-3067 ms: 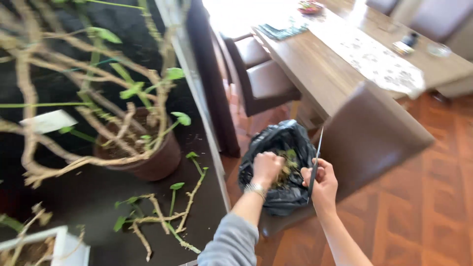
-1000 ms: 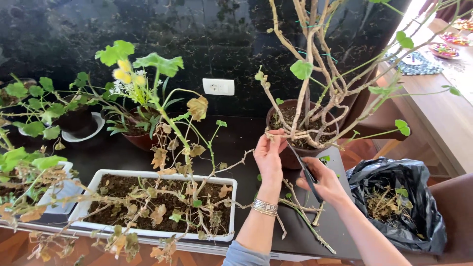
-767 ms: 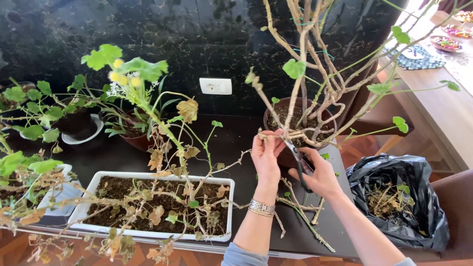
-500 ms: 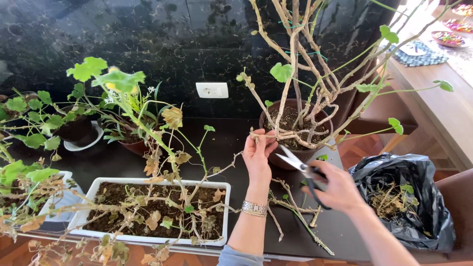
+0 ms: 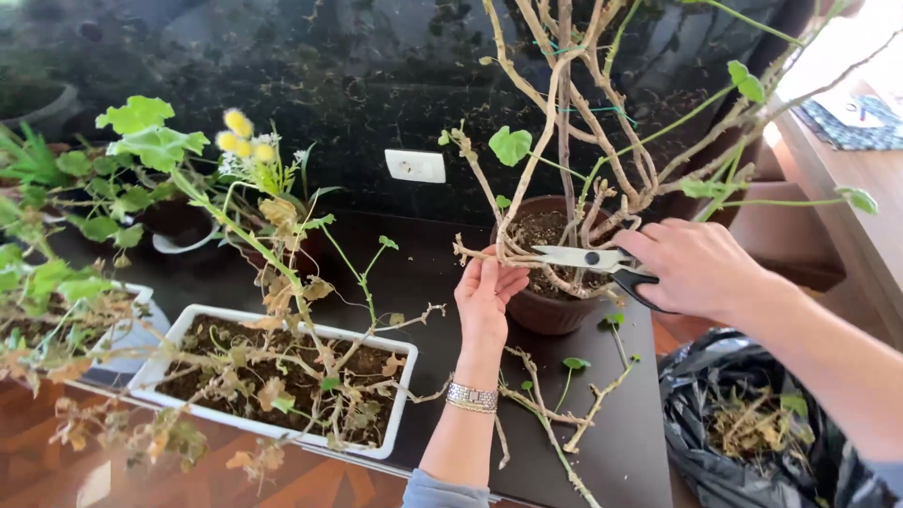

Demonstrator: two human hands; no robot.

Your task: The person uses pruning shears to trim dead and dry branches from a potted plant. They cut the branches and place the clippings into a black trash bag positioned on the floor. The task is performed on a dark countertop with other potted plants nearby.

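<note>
The left hand (image 5: 484, 292) pinches a dry, horizontal woody stem (image 5: 475, 254) of the leggy potted plant, thumb and fingers closed on it just left of the round brown pot (image 5: 548, 310). The right hand (image 5: 696, 268) is wrapped around the black handles of a pair of scissors (image 5: 588, 259); the blades lie nearly closed and level, pointing left across the pot's rim, with the tips close to the held stem and to the left fingertips. The pot stands on the dark tabletop (image 5: 423, 273) before a black marbled wall that bears a white socket (image 5: 415, 166). Cut stem pieces (image 5: 555, 414) lie on the tabletop below the left wrist, which wears a metal bracelet (image 5: 470, 396). A white rectangular planter (image 5: 277, 376) of withered foliage sits to the left, with greener potted plants beyond it, and an open black bag (image 5: 743, 423) holding clippings sits low at the right, off the tabletop's edge. Risk assessment: the blade tips work very near the left fingers, so a cut taken without clear sight through the tangle of branches could nick a finger. The stems cross closely, so the blades may catch a living green shoot instead of the dry one. A hard pull on the held stem could tip the top-heavy pot, which stands not far from the tabletop's right edge.
</note>
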